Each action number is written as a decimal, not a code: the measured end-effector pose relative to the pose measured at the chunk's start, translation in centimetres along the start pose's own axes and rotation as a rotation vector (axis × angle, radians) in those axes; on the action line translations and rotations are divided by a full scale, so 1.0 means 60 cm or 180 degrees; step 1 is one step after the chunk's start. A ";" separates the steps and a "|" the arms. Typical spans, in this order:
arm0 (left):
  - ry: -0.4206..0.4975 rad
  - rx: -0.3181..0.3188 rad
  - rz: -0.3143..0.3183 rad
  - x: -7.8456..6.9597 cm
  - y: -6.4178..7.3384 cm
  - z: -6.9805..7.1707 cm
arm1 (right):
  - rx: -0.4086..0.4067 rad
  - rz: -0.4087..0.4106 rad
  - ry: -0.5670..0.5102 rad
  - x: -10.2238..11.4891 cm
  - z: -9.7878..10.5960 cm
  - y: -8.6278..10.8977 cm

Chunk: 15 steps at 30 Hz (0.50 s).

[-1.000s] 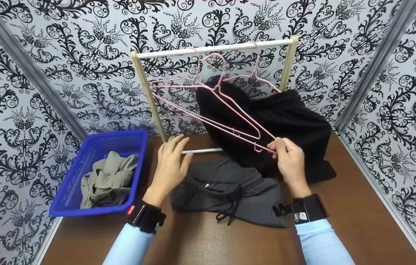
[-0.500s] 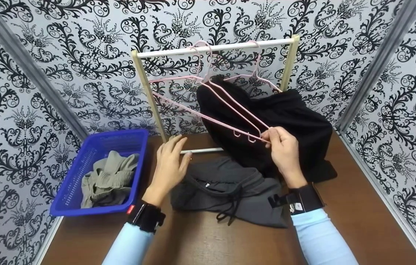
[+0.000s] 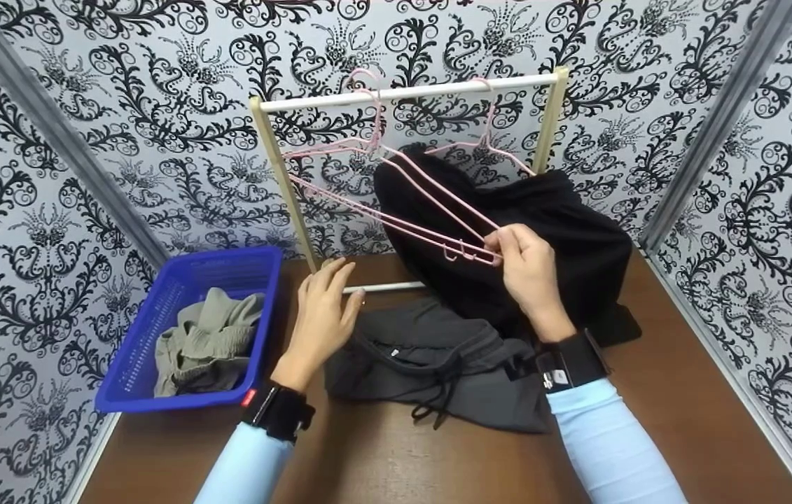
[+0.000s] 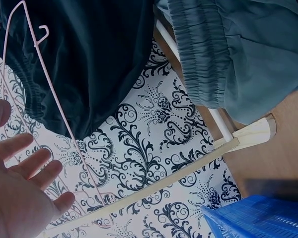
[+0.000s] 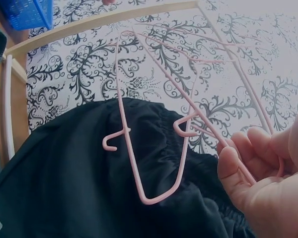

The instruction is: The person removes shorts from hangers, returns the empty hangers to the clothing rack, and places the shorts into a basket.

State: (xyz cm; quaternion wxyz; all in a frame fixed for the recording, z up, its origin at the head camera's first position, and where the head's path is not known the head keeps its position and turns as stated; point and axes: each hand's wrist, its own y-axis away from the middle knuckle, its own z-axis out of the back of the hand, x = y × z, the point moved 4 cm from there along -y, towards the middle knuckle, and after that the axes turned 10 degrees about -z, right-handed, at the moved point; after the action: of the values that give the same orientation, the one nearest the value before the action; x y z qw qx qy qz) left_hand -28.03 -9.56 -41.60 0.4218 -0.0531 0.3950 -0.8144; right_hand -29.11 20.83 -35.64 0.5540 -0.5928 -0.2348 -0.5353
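My right hand [image 3: 527, 276] pinches the lower right corner of a pink clothes hanger [image 5: 208, 123]. In the head view, that hanger's hook overlaps the rack's white top rod [image 3: 431, 91], beside another pink hanger on the rod. My left hand [image 3: 322, 308] holds nothing; its fingers are spread and relaxed near the foot of the rack's left post [image 3: 290, 189]. A dark grey garment with a drawstring waistband [image 3: 494, 385] lies on the table between my forearms. Behind my right hand, a black garment [image 3: 564, 217] with a gathered waistband hangs below a third pink hanger [image 3: 511, 159].
At the left stands a blue plastic basket [image 3: 108, 399] with an olive garment [image 3: 210, 336] inside. The brown table [image 3: 396, 462] meets patterned walls [image 3: 178, 63] at the back and sides. A white lower bar [image 3: 388, 287] crosses the rack's base.
My right hand has moved left and upward with the hanger, whose hook has risen from below the top rod to overlapping it, shifting left. My left hand has stayed nearly still.
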 end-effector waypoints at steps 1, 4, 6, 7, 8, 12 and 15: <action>-0.0001 0.0001 0.0006 0.000 0.000 0.000 | 0.0010 0.0001 0.0013 0.003 -0.002 -0.001; 0.0005 0.0003 0.0009 0.001 0.001 -0.001 | 0.0046 0.0009 0.0005 0.010 -0.008 -0.002; 0.0006 -0.0003 0.0007 0.001 0.002 -0.002 | 0.0075 0.0008 -0.0014 0.014 -0.012 -0.003; 0.0006 -0.0007 0.0003 0.001 0.002 -0.002 | 0.0092 0.0009 -0.0025 0.016 -0.014 -0.004; 0.0010 -0.0005 0.0000 0.001 0.002 -0.002 | 0.0106 0.0010 -0.0030 0.017 -0.016 -0.004; 0.0011 -0.0005 0.0005 0.000 0.004 -0.002 | 0.0161 0.0007 -0.0019 0.021 -0.021 -0.007; 0.0022 0.0005 0.0018 0.000 0.004 -0.002 | 0.0206 -0.0009 -0.0023 0.023 -0.025 -0.008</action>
State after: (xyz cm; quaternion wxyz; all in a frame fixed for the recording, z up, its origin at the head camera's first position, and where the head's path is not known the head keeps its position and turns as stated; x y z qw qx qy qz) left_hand -27.92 -9.55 -41.85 0.4229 -0.0489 0.3960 -0.8136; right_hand -29.64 19.14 -34.51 0.5713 -0.5761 -0.2548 -0.5261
